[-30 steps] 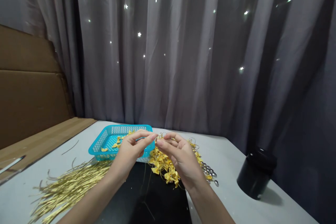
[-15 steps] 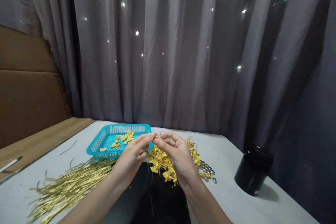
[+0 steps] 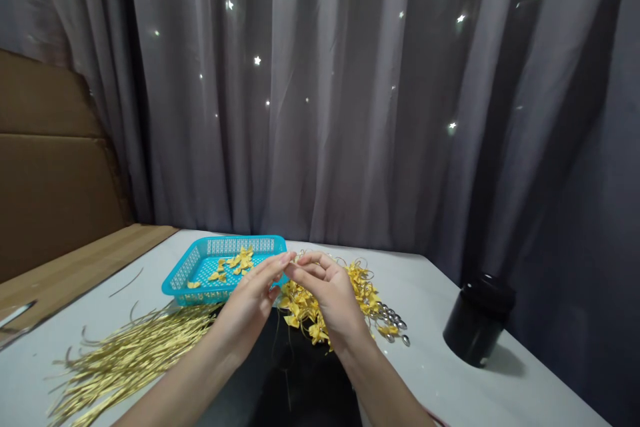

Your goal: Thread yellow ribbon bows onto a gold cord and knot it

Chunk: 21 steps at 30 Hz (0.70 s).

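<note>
Head view: big grey drapey curtain (image 3: 350, 147) with tiny shiny stars, then a smooth white tabletop (image 3: 430, 373), creased brown cardboard (image 3: 50, 187) at left and a glossy black sheet (image 3: 300, 387). Skinny metallic gold strips (image 3: 140, 353) lie near a turquoise lattice basket (image 3: 173, 291). Left hand (image 3: 253, 300) and right hand (image 3: 333, 297) are pinched narrow, fingertips meeting; can't tell what's inside. Crinkly yellow bows (image 3: 300, 307) are heaped just behind them, plus a round black jar (image 3: 477, 327) and shiny silver oval beads (image 3: 393, 317).

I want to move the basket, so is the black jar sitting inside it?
No, the black jar stands on the white table, well to the right of the blue basket.
</note>
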Tool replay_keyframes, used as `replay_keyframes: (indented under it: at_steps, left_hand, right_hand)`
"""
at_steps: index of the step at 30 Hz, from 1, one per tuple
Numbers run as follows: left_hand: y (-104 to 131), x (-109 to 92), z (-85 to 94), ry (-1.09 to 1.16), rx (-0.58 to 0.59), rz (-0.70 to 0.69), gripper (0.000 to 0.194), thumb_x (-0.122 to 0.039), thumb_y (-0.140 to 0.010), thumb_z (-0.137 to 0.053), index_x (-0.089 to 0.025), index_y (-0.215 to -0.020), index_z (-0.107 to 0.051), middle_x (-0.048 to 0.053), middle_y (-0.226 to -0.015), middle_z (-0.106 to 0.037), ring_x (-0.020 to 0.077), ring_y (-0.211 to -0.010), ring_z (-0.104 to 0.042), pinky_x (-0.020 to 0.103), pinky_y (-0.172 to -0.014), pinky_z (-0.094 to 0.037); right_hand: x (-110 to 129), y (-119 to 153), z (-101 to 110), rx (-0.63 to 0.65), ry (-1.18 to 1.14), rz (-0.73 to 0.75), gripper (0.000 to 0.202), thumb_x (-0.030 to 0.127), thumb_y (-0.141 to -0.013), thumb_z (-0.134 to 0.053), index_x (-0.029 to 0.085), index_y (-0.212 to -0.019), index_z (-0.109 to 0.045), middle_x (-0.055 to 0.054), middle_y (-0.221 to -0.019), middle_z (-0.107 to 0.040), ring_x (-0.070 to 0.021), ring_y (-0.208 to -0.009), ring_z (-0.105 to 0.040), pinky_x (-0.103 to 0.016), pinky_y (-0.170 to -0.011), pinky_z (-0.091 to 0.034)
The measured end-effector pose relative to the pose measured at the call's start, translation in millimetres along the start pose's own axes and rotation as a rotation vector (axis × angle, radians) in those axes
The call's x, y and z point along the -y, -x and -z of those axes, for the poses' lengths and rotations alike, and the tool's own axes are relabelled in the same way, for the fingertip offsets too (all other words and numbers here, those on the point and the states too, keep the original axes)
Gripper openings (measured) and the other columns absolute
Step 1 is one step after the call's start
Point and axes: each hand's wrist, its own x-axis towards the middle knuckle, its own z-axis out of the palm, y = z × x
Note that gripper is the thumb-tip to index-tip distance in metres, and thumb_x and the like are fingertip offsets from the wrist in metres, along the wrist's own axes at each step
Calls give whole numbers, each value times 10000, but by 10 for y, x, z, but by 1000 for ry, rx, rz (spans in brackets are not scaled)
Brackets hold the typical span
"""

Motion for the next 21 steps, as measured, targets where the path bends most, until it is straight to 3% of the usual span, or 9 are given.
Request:
replay_keyframes:
  at_steps: [12,21]
  left_hand:
    - [5,4,-18,2,21,3,352,-468,-526,-892,-273,-802,-793,8,-998,-717,177,-1064,-521,173,-748,-382]
    - [-3,17,-11,19,-16,-5,345,-438,-531,-887,-263,-812,-792,17,-994,-711,169,-986,-551,176,-708,-403]
  right_hand:
    - [-41,-19,-9,26,-8,36,362,312,-542,-912,181,-697,-612,0,-715,-731,-163,-745,-664,-251,-750,-452]
    - [-74,-19,-15,41,6,26,363,321,-534,-910,185,-680,-608,8,-642,-708,-181,-697,-669,-273,-735,-457]
